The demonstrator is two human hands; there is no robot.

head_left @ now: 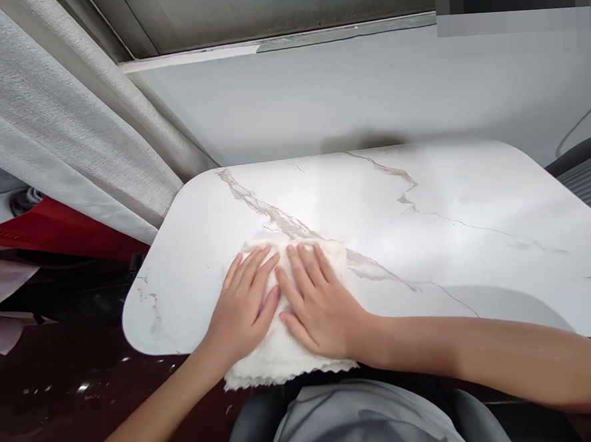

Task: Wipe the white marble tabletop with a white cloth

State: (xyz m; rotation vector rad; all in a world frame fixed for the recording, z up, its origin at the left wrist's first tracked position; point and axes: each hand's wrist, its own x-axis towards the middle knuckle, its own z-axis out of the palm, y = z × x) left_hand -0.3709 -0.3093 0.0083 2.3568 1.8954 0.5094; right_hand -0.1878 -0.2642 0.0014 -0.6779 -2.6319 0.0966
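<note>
A cream-white cloth (284,358) with a scalloped edge lies spread on the white marble-patterned table (294,194). Its near edge hangs a little over the table's front. My left hand (243,304) rests flat on the cloth's left half, fingers stretched forward. On the right half lies my right hand (321,306), also flat with the fingers stretched out and the thumb pointing left. The two hands are close together, and neither is closed round the cloth. Part of the cloth is hidden beneath them.
Pale curtains (78,107) hang along the left, beside a red cloth (60,229). Behind the table stands a light wall (278,102). A dark-edged grey chair back (590,169) is at the right, with a thin cable (580,120) above it. Glossy dark floor (76,401) shows lower left.
</note>
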